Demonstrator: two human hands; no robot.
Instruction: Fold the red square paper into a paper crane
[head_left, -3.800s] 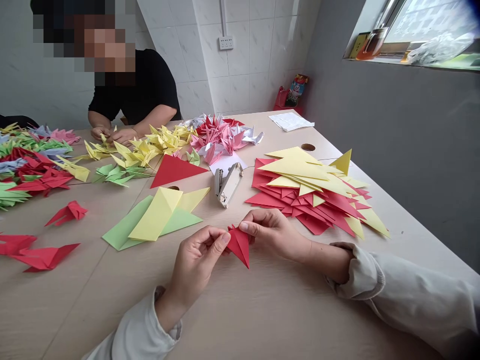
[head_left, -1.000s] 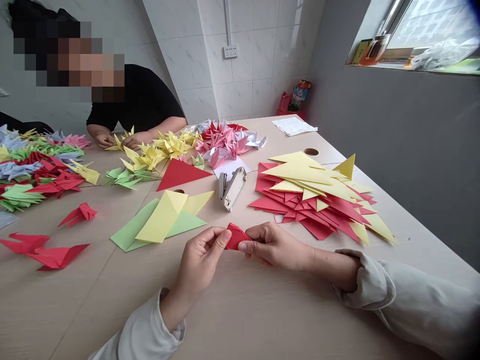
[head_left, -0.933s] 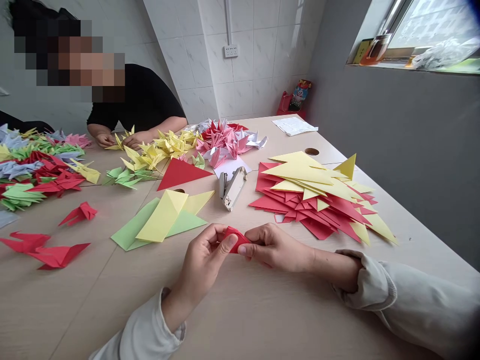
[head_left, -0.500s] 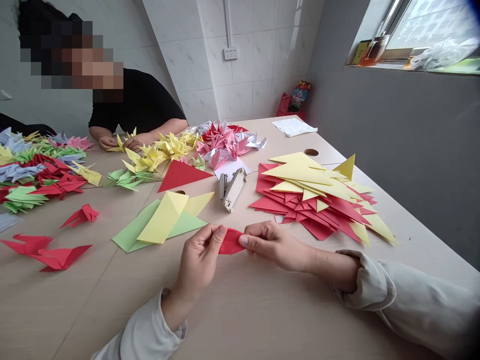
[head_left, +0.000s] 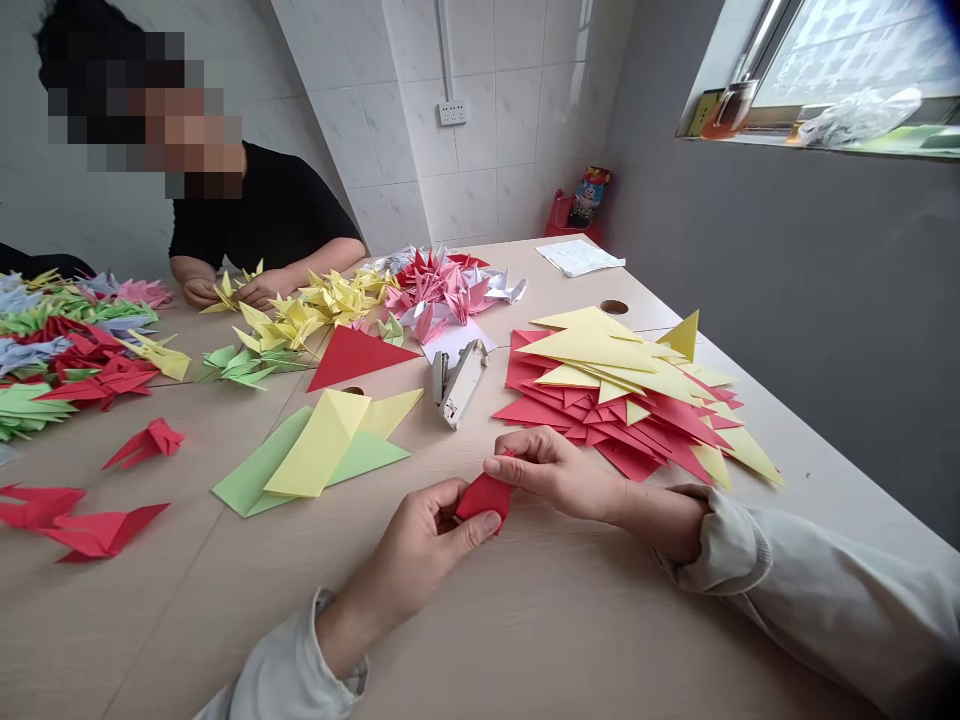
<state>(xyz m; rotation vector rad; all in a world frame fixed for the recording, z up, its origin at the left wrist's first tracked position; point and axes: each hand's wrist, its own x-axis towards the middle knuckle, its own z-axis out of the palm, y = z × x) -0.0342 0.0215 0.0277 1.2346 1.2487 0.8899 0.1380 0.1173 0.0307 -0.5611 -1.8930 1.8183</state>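
Apparently folding red paper [head_left: 484, 497], near side, pinched by left hand [head_left: 420, 543] and right hand [head_left: 564, 474]; likely calls for careful creasing.

No text, label, brand, number or sign is legible in the head view. Printed surfaces are as follows. The colourful packet [head_left: 589, 197], beyond the far edge of the table [head_left: 450, 640], carries a printed picture; any lettering is too small to read. The yellow box [head_left: 703, 112] on the window sill [head_left: 769, 132] bears a dark, unreadable mark. The white sheet [head_left: 580, 257] on the table shows faint marks, likewise illegible.
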